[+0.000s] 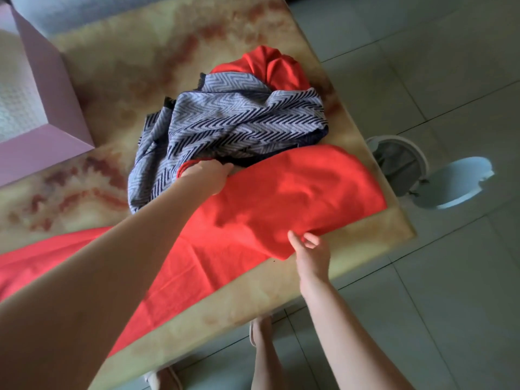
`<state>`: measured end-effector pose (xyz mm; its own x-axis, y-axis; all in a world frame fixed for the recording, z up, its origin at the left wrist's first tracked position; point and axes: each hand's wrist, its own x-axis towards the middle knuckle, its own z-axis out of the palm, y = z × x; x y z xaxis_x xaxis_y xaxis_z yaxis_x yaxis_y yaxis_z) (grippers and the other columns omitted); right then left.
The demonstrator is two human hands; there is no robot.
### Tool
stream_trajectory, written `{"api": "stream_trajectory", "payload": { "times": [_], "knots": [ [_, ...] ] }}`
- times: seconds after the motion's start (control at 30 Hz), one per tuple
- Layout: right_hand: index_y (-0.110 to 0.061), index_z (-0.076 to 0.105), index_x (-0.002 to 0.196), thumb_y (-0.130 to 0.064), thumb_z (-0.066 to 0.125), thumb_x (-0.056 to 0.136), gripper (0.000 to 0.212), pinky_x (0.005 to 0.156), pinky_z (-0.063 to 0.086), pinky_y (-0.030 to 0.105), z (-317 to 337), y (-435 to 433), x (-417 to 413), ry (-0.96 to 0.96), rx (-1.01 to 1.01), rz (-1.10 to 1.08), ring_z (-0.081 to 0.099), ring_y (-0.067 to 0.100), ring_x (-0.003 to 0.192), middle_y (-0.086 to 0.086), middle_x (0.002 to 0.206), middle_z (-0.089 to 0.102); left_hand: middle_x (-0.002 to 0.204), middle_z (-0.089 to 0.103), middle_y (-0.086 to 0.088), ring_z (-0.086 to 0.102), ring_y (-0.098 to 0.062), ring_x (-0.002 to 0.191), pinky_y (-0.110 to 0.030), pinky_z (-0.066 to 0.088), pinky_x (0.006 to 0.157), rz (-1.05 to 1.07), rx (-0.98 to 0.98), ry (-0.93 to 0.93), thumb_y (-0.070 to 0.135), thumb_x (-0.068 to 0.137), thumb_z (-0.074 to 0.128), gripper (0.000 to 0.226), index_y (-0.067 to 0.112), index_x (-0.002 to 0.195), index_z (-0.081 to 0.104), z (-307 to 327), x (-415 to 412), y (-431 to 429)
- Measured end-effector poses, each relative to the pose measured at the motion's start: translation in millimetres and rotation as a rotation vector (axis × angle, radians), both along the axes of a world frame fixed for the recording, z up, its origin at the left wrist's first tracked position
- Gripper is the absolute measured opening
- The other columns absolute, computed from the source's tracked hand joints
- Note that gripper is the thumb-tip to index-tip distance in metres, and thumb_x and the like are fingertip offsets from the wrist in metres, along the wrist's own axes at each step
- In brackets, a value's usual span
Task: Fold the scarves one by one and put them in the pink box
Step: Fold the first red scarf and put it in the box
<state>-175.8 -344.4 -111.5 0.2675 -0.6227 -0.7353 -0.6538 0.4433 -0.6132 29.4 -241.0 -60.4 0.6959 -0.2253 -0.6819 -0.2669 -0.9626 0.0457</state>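
Note:
A red scarf (281,198) lies spread across the near part of the marbled table (126,66), one end doubled over. My left hand (209,174) grips its far corner, next to the crumpled blue-and-white zigzag scarf (233,122). My right hand (311,253) pinches the folded near edge of the red scarf by the table's front edge. More red cloth (270,68) lies bunched behind the zigzag scarf. The pink box (53,88) stands open at the far left; a pale patterned surface shows inside it.
A white bin (402,161) with its lid flipped open stands on the tiled floor beyond the table's right edge. My legs and feet (261,350) are below the front edge. A grey-blue sofa edge runs along the top left.

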Motion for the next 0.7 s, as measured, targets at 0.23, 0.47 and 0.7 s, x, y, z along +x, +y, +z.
{"api": "stream_trajectory", "payload": {
  "times": [0.23, 0.47, 0.7],
  "knots": [
    [-0.003, 0.047, 0.116, -0.013, 0.079, 0.075, 0.053, 0.087, 0.046, 0.036, -3, 36, 16, 0.087, -0.101, -0.205, 0.055, 0.029, 0.101, 0.018, 0.12, 0.05, 0.13, 0.056, -0.009, 0.05, -0.028, 0.122, -0.032, 0.037, 0.1, -0.142, -0.011, 0.128, 0.026, 0.098, 0.042, 0.036, 0.008, 0.125, 0.058, -1, 3, -3],
    [-0.007, 0.062, 0.09, -0.014, 0.07, 0.083, 0.013, 0.069, 0.039, 0.022, 3, 43, 18, 0.041, 0.046, -0.333, 0.055, 0.02, 0.089, 0.001, 0.082, 0.062, 0.129, 0.059, -0.008, 0.051, -0.024, 0.121, -0.026, 0.037, 0.098, -0.187, -0.184, 0.213, 0.009, 0.091, 0.044, 0.034, 0.013, 0.12, 0.063, -4, -3, -9],
    [-0.018, 0.05, 0.082, -0.013, 0.062, 0.09, 0.016, 0.066, 0.051, 0.034, 7, 32, -21, -0.101, 0.088, -0.433, 0.05, 0.023, 0.07, 0.011, 0.08, 0.052, 0.09, 0.066, -0.007, 0.059, -0.02, 0.082, -0.013, 0.04, 0.06, -0.124, -0.318, 0.157, 0.003, 0.084, 0.055, 0.023, 0.009, 0.102, 0.068, 11, 9, -4]
  ]
}}
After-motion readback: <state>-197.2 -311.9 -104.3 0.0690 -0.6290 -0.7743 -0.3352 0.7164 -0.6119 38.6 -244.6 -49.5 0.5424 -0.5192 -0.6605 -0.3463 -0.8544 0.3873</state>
